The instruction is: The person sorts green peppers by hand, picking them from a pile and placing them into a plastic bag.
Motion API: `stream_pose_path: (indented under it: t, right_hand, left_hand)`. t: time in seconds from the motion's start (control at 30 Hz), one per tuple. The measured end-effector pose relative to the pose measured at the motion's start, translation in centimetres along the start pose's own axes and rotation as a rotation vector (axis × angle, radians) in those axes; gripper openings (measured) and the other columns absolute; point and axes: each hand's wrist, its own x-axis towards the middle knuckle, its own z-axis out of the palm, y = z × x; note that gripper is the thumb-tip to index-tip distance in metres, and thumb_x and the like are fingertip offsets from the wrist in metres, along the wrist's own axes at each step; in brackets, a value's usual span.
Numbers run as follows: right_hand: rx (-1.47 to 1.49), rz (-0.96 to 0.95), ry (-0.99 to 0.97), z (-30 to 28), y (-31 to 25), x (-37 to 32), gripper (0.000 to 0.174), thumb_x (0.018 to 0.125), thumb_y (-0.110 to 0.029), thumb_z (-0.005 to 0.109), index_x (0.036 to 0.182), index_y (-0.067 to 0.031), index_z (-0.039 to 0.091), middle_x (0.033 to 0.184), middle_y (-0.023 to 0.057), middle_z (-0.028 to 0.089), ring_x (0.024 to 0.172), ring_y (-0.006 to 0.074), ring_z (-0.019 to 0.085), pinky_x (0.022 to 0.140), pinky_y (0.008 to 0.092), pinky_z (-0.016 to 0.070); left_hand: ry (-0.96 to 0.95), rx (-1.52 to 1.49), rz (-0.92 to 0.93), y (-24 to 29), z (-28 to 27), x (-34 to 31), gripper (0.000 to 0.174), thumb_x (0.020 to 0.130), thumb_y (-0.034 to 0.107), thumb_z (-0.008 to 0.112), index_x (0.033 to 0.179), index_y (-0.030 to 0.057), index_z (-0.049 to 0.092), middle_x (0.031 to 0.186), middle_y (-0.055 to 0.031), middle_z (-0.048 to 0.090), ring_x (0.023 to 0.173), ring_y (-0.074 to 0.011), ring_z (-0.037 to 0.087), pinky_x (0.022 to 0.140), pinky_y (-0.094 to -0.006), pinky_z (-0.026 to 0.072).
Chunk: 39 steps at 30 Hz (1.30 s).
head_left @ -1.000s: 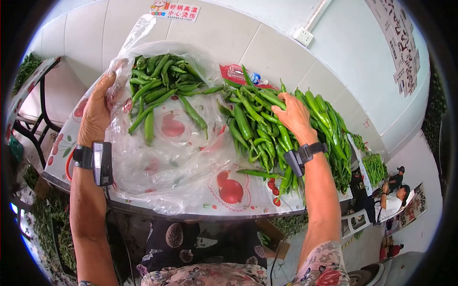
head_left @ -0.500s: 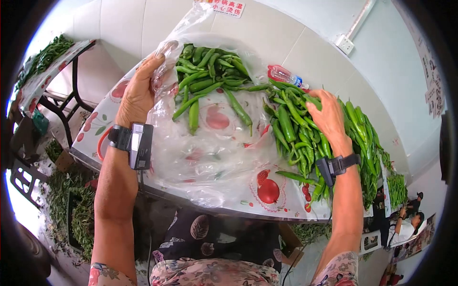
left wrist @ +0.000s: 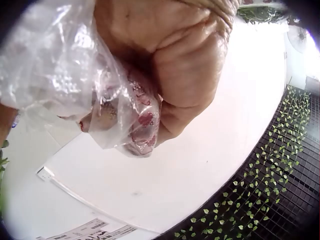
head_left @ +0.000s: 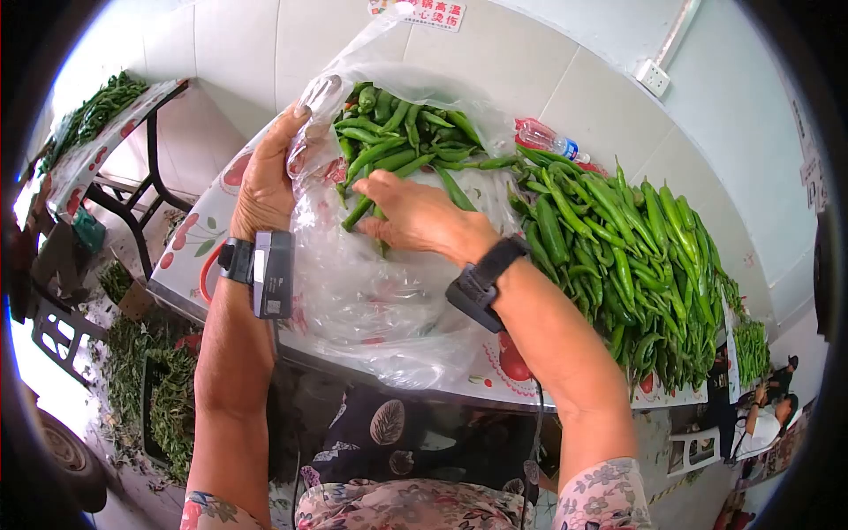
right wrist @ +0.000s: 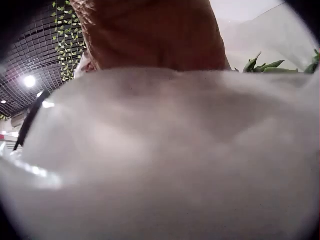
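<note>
My left hand (head_left: 268,181) grips the gathered edge of a clear plastic bag (head_left: 380,331) at its left side. In the left wrist view, crumpled film (left wrist: 50,65) runs between the thumb and fingers. Green peppers (head_left: 433,132) lie heaped in the far part of the bag. My right hand (head_left: 415,216) is over the bag, fingers bent above the nearest peppers; I cannot tell whether it holds one. Blurred film (right wrist: 150,150) fills most of the right wrist view. A large pile of long green peppers (head_left: 636,256) lies right of the bag.
A plastic bottle (head_left: 552,140) lies on red netting behind the pile, by the tiled wall (head_left: 495,53). Under everything is a fruit-patterned tablecloth (head_left: 190,256). Another table (head_left: 115,132) with greens stands at left. A crate of leaves (head_left: 172,397) sits on the floor.
My right hand has left the pepper pile and moved left over the bag. My left hand keeps its grip on the bag's edge. The head view has shifted left.
</note>
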Motion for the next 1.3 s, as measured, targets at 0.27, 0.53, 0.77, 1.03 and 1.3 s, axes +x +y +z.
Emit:
stream_pose_path:
  t: [0.27, 0.53, 0.77, 1.03, 1.3]
  right_hand:
    - [0.127, 0.024, 0.025, 0.4, 1.8, -1.6, 0.031, 0.070, -0.005, 0.056, 0.101, -0.0020, 0.058, 0.105, 0.0156, 0.057, 0.093, 0.0336, 0.057, 0.081, 0.0391, 0.0464]
    - [0.158, 0.218, 0.438, -3.7, 5.9, -4.8, 0.031, 0.070, -0.002, 0.055, 0.101, -0.0006, 0.060, 0.105, 0.0183, 0.060, 0.101, 0.0334, 0.056, 0.088, 0.0367, 0.0449]
    - [-0.044, 0.275, 0.255, 0.9, 8.4, -4.5, 0.043, 0.072, -0.005, 0.062, 0.113, -0.0015, 0.055, 0.114, 0.0174, 0.054, 0.108, 0.0358, 0.053, 0.093, 0.0396, 0.0441]
    - [0.157, 0.350, 0.278, 0.3, 8.2, -4.9, 0.039, 0.068, 0.000, 0.062, 0.107, -0.0027, 0.058, 0.119, 0.0193, 0.053, 0.111, 0.0352, 0.052, 0.094, 0.0387, 0.0438]
    - [-0.093, 0.063, 0.698, -7.0, 7.1, -10.9, 0.036, 0.066, 0.003, 0.060, 0.101, -0.0047, 0.057, 0.107, 0.0142, 0.055, 0.101, 0.0329, 0.056, 0.086, 0.0383, 0.0479]
  left_hand:
    - [0.060, -0.020, 0.050, 0.6, 1.0, -0.6, 0.031, 0.091, 0.019, 0.056, 0.115, -0.0001, 0.059, 0.091, -0.0027, 0.065, 0.073, -0.0083, 0.057, 0.068, -0.0226, 0.0490]
    - [0.018, -0.064, 0.011, 0.1, 1.0, -0.7, 0.033, 0.090, 0.019, 0.058, 0.117, -0.0006, 0.060, 0.099, -0.0063, 0.066, 0.082, -0.0124, 0.060, 0.075, -0.0258, 0.0508]
    - [0.069, 0.107, 0.146, 0.1, 0.6, -1.0, 0.035, 0.089, 0.021, 0.059, 0.118, 0.0007, 0.061, 0.105, -0.0066, 0.066, 0.091, -0.0137, 0.060, 0.081, -0.0257, 0.0486]
    - [0.107, 0.098, 0.013, -0.3, -0.6, 0.0, 0.042, 0.089, 0.026, 0.059, 0.123, 0.0025, 0.058, 0.112, -0.0056, 0.063, 0.098, -0.0143, 0.058, 0.087, -0.0255, 0.0450]
    - [-0.002, 0.010, -0.056, -0.2, -0.2, -0.1, 0.041, 0.090, 0.025, 0.058, 0.124, 0.0020, 0.056, 0.112, -0.0077, 0.063, 0.097, -0.0169, 0.060, 0.085, -0.0292, 0.0492]
